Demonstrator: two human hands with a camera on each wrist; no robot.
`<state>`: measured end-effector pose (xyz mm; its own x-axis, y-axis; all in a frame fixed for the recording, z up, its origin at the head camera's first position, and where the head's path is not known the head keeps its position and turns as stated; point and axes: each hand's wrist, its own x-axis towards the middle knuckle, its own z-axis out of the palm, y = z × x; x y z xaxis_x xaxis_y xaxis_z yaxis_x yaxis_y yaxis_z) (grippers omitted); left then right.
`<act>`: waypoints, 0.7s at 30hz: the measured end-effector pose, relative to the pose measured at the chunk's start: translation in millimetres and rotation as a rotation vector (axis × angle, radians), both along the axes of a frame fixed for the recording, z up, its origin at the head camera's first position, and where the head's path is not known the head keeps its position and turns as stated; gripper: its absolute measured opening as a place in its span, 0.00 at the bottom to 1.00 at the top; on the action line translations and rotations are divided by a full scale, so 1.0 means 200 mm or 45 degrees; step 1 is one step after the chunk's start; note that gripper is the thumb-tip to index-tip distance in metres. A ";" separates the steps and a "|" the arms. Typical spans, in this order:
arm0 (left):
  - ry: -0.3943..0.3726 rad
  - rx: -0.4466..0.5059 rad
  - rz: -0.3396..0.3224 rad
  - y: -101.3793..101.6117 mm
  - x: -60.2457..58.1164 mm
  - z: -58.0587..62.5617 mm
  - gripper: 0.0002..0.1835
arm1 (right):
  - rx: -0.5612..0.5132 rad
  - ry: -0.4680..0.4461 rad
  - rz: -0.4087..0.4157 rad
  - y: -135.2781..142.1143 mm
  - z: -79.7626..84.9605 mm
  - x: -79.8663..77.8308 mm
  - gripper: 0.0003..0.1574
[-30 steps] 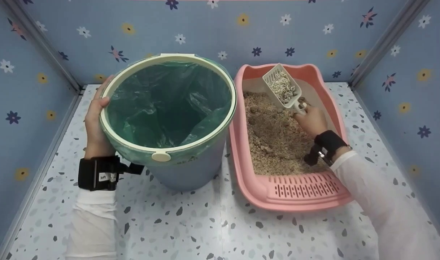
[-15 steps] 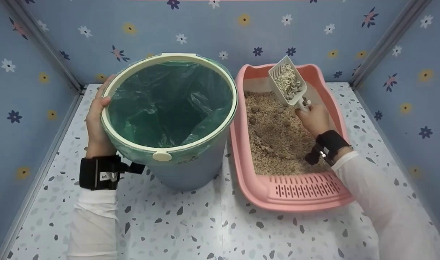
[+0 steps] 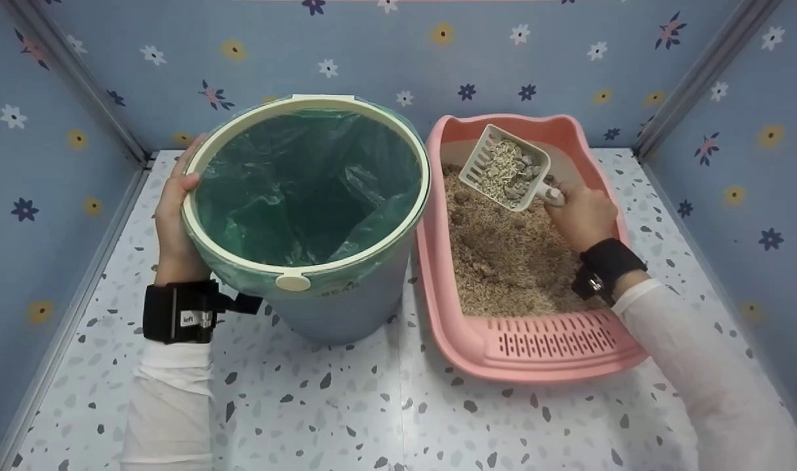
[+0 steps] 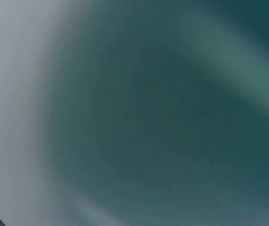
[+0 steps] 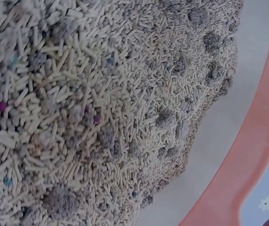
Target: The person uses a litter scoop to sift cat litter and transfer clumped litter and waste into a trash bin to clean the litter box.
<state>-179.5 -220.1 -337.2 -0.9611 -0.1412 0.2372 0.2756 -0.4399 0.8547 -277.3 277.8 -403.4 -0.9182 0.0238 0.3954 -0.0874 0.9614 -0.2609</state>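
A slotted white litter scoop [image 3: 506, 168] lies over the pink litter box [image 3: 431, 229], loaded with pale pellets and grey clumps. My right hand [image 3: 582, 212] grips its short handle from the right. Litter [image 3: 516, 261] covers the box floor, with darker clumps among the pellets; the right wrist view shows this litter [image 5: 101, 103] close up. To the left, a blue trash bin [image 3: 336, 314] has a cream rim and a green bag [image 3: 313, 190] inside. My left hand [image 3: 178, 209] holds the bin's left side, thumb at the rim. The left wrist view is a blur of the bin's bluish-green side.
The bin's right side stands close against the litter box's left wall. Flowered blue panels [image 3: 372, 52] rise behind and on both sides. The speckled floor [image 3: 385, 412] extends in front of the bin and box.
The scoop first rose slightly toward the back right, then came down and turned, its tip now pointing more to the left. My left hand and the bin have stayed put.
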 end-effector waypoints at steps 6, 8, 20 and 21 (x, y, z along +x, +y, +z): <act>0.040 0.018 -0.032 0.00 0.02 -0.01 0.27 | 0.071 0.066 0.013 0.01 0.00 0.02 0.14; 0.047 -0.012 -0.029 -0.01 0.01 -0.01 0.28 | 0.083 0.081 0.024 0.02 0.00 0.02 0.14; 0.033 0.020 -0.024 0.00 0.02 -0.01 0.28 | 0.072 -0.050 0.067 0.02 0.01 0.05 0.16; 0.035 0.003 -0.021 0.00 0.02 -0.01 0.28 | 0.077 -0.068 0.076 0.02 0.01 0.05 0.17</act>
<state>-176.4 -219.5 -338.4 -0.9563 -0.1263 0.2636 0.2921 -0.4465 0.8458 -267.4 281.2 -401.4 -0.9372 -0.0537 0.3445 -0.1321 0.9691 -0.2082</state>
